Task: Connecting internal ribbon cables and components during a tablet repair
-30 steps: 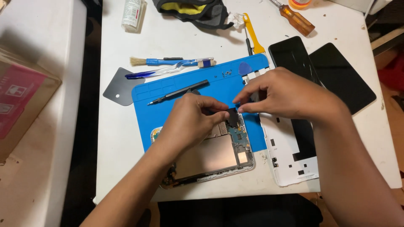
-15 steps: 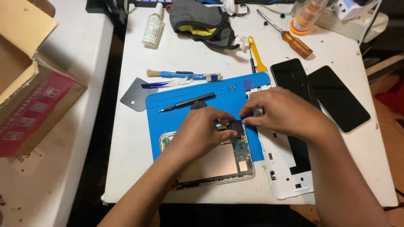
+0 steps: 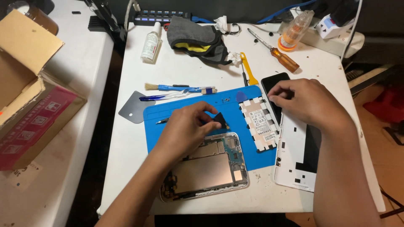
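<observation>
An opened tablet [image 3: 206,168] with bare circuit boards lies half on a blue work mat [image 3: 168,113]. My left hand [image 3: 187,128] hovers over its top edge and pinches a small black part [image 3: 220,120] between thumb and fingertips. A white-taped battery pack [image 3: 257,122] rests on the mat to the right. My right hand [image 3: 305,101] is further right, fingers curled down on a black glass panel [image 3: 273,82], holding nothing. Below that hand lies the white back cover [image 3: 294,164].
A brush and blue tools [image 3: 176,90], a grey metal scraper [image 3: 135,112], a yellow pry tool [image 3: 249,69], an orange-handled screwdriver [image 3: 283,58], a spray bottle [image 3: 150,44] and a grey cloth [image 3: 198,40] crowd the table's far half. A cardboard box [image 3: 29,105] stands left.
Both hands were pressed together over the tablet's top. My right hand has moved right onto the black panel, uncovering the battery pack. My left hand now holds the small black part above the tablet.
</observation>
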